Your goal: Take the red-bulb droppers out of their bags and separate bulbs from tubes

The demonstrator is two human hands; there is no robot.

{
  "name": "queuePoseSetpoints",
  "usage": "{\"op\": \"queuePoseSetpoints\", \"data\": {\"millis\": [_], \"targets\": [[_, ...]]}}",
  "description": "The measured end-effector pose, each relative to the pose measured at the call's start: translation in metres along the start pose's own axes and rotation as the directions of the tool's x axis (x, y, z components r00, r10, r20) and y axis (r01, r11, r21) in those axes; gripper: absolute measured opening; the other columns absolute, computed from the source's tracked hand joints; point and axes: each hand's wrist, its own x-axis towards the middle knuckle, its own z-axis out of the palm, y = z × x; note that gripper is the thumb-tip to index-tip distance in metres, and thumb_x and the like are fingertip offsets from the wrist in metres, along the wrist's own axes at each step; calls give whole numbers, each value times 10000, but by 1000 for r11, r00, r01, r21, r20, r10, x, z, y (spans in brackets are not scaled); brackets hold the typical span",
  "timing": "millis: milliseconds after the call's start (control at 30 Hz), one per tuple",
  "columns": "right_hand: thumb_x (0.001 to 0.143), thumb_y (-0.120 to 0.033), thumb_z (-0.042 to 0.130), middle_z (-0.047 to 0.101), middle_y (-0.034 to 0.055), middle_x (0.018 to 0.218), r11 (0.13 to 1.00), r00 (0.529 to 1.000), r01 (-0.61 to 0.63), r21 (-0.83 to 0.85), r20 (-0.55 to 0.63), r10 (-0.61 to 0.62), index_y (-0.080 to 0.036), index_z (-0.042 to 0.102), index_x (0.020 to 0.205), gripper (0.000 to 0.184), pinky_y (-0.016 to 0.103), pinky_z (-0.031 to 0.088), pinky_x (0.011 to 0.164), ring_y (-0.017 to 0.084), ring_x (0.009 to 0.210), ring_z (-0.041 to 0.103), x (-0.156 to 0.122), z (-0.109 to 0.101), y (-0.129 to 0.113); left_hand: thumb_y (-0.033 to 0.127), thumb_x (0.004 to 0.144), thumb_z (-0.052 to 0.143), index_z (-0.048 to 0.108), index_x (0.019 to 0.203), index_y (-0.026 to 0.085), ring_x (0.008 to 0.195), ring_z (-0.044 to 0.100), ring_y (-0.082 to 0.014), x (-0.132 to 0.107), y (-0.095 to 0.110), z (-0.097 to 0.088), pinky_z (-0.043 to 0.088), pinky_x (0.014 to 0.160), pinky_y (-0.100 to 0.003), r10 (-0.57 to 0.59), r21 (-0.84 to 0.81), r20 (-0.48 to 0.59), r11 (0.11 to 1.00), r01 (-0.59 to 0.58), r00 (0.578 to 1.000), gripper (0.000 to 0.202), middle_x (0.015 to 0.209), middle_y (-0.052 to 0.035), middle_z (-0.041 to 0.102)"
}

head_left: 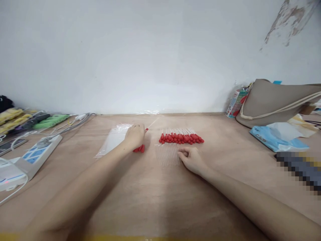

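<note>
My left hand is closed, with the red end of a dropper at its fingertips. The clear stem points up and to the right. Several loose red rubber bulbs lie under that hand, partly hidden by it. A clear plastic zip bag with a white face lies flat beside it. My right hand pinches at the right edge of a row of thin clear tubes. Behind the row lies a pile of red-bulbed droppers, stems pointing to the wall.
A white power strip with cables lies at left, near bagged green and yellow items. On the right are a grey bag, a bottle, a blue tissue pack and a blurred-out dark object. A wall stands behind.
</note>
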Motion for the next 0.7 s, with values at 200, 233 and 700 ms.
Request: {"op": "queuePoseSetpoints", "data": {"millis": [200, 233, 700], "targets": [[806, -369, 455, 588, 70, 807, 979, 881, 205, 9, -437, -180, -139, 542, 995, 310, 291, 407, 633, 169, 721, 530, 4, -16, -1, 288, 907, 309, 461, 923, 187, 806, 529, -168, -56, 5, 21, 425, 704, -288, 292, -238, -215, 910, -340, 932, 183, 892, -44, 531], [812, -354, 456, 582, 84, 871, 961, 843, 273, -49, -469, -263, -143, 534, 1008, 299, 308, 403, 684, 178, 787, 524, 3, -20, -3, 277, 909, 313, 465, 944, 190, 815, 525, -163, -65, 6, 27, 428, 714, -284, 334, -248, -249, 886, -393, 909, 179, 906, -42, 527], [854, -271, 466, 624, -2, 666, 593, 654, 710, -379, 43, -755, -197, 623, 873, 174, 313, 236, 736, 115, 663, 498, -14, -9, -22, 166, 867, 419, 473, 980, 170, 822, 488, -159, -89, 20, 47, 417, 747, -279, 485, -353, -457, 670, -653, 745, 126, 897, -56, 543]]}}
